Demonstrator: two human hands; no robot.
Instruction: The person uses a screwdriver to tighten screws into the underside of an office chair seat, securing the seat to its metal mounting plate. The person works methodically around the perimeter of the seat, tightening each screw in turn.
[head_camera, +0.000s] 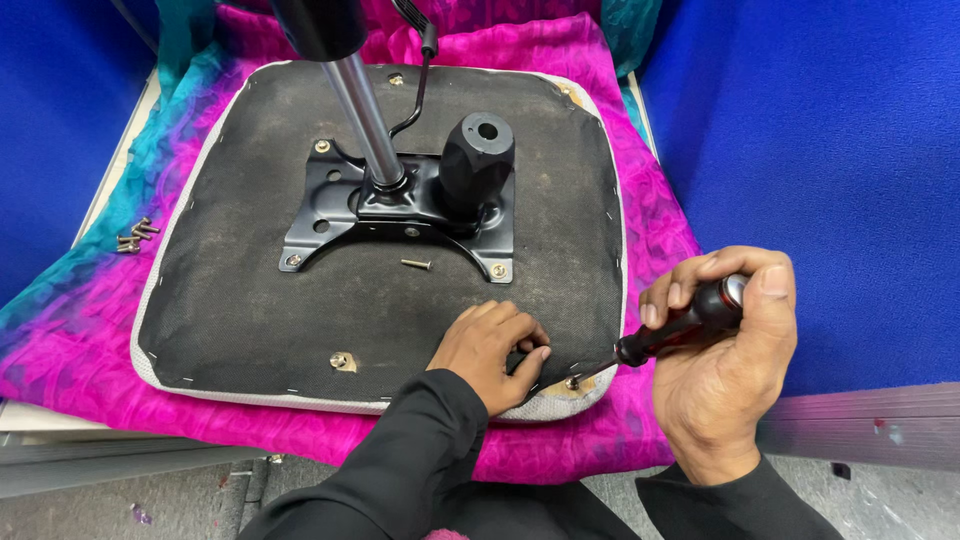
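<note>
An upturned chair seat (250, 300) with black underside fabric lies on a pink and teal cloth (70, 340). A black metal mechanism plate (340, 205) with a chrome column (362, 115) and a black knob (477, 160) is bolted at its middle. My right hand (725, 360) grips a black-and-red screwdriver (680, 328); its tip sits on a screw (572, 382) at the seat's near right corner. My left hand (492, 352) rests curled on the seat beside that screw, fingers touching the fabric. A loose screw (416, 264) lies near the plate.
Several loose screws (134, 236) lie on the cloth at the left. Another screw (340, 360) sits in the seat's near edge. Blue partition walls (830, 150) stand to the right and left. Grey floor (150, 500) lies below the table edge.
</note>
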